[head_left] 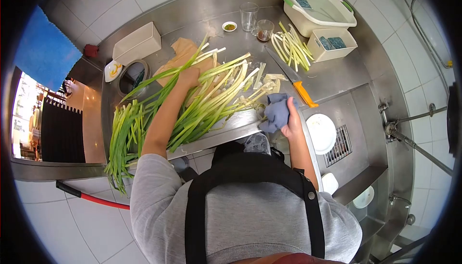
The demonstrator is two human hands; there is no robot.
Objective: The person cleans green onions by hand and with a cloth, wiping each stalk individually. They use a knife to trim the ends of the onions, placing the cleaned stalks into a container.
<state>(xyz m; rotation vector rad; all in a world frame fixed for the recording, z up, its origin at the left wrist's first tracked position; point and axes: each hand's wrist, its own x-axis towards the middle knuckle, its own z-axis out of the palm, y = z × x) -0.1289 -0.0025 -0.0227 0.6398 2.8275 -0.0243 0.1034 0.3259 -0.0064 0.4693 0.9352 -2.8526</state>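
Long green onions (204, 107) lie in a big heap across the steel counter, their leaves hanging over its front left edge. My left hand (189, 77) is closed around some stalks at the upper part of the heap. On the right, my right hand (292, 122) holds a grey-blue cloth (276, 112) near the counter's front edge, beside the pale root ends. Brown paper (180, 55) lies partly under the onions. A knife with an orange handle (304, 94) rests right of the heap, next to a smaller bunch of trimmed stalks (294, 47).
A sink (358, 100) with a white plate (321, 133) is at the right. Along the back stand a water-filled tub (322, 21), a small bin (315, 47), a glass (249, 18), a cup (264, 32), a sauce dish (229, 26) and a beige container (137, 44).
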